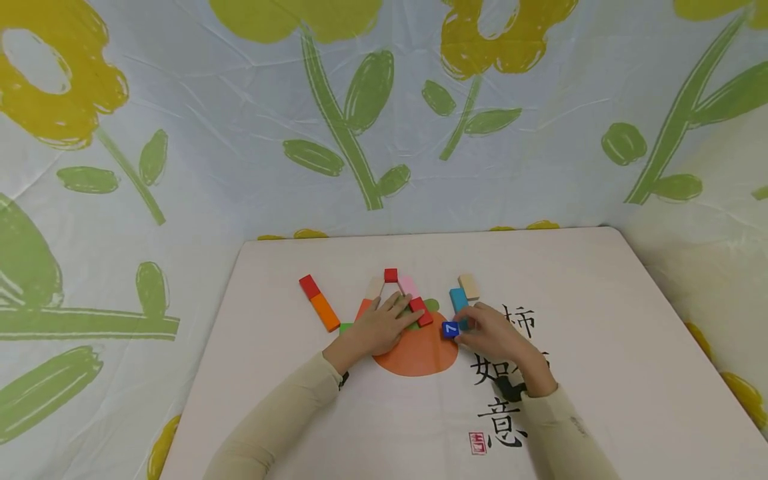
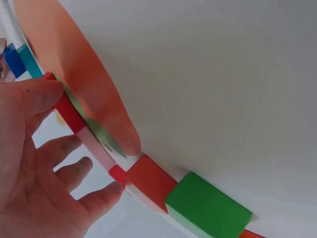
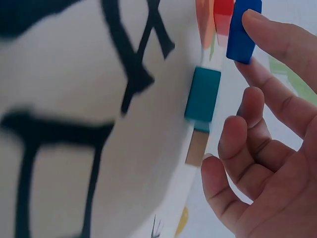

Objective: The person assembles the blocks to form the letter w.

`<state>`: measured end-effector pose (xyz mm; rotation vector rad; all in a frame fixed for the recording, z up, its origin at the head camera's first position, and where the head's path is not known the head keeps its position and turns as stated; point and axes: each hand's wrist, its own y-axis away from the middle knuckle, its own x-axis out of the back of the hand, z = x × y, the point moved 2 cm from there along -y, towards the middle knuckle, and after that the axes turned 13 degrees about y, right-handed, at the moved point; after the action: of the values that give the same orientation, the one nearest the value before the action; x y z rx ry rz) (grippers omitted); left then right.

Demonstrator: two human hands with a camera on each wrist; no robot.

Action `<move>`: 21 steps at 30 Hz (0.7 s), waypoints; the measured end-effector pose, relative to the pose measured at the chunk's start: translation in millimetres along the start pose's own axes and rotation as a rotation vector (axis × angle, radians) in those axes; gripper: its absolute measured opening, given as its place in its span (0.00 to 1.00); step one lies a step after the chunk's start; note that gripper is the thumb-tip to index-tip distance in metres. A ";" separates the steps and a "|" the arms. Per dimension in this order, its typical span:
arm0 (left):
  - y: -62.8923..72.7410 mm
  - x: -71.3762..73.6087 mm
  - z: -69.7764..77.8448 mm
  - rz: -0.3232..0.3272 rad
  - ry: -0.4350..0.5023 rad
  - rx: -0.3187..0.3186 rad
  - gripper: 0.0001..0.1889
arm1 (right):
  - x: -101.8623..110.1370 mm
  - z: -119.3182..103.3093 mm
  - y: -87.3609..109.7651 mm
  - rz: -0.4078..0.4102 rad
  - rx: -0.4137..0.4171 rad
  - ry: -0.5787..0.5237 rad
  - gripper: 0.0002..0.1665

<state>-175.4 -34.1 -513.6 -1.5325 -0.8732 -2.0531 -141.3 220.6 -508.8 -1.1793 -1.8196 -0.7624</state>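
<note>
My right hand (image 1: 493, 331) pinches a dark blue block (image 1: 450, 330) with a white 7 on its face, between thumb and forefinger. In the right wrist view that blue block (image 3: 242, 32) appears beyond a teal block (image 3: 202, 94), and the other fingers curl loosely. My left hand (image 1: 379, 330) spreads over a bent row of blocks. Its thumb touches the end of a red block (image 2: 72, 113), while the other fingers lie by a pink block (image 2: 96, 148) and a small red block (image 2: 117, 173). An orange-red block (image 2: 151, 181) and a green block (image 2: 208, 206) continue the row.
A red block (image 1: 309, 287) and an orange block (image 1: 325, 313) form a slanted line at left. A tan block (image 1: 469, 287) touches the teal block at right. The pale tabletop (image 1: 630, 373) bears a printed persimmon (image 1: 420, 357) and black characters. Flowered cloth (image 1: 252, 133) hangs behind.
</note>
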 end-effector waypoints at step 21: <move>0.8 -1.7 1.6 0.009 0.009 0.006 0.30 | -9.6 -8.4 -18.3 -0.028 0.034 0.069 0.16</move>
<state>-173.3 -33.6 -514.8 -1.5199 -0.8663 -2.0474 -153.5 202.7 -514.1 -1.0942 -1.7887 -0.7762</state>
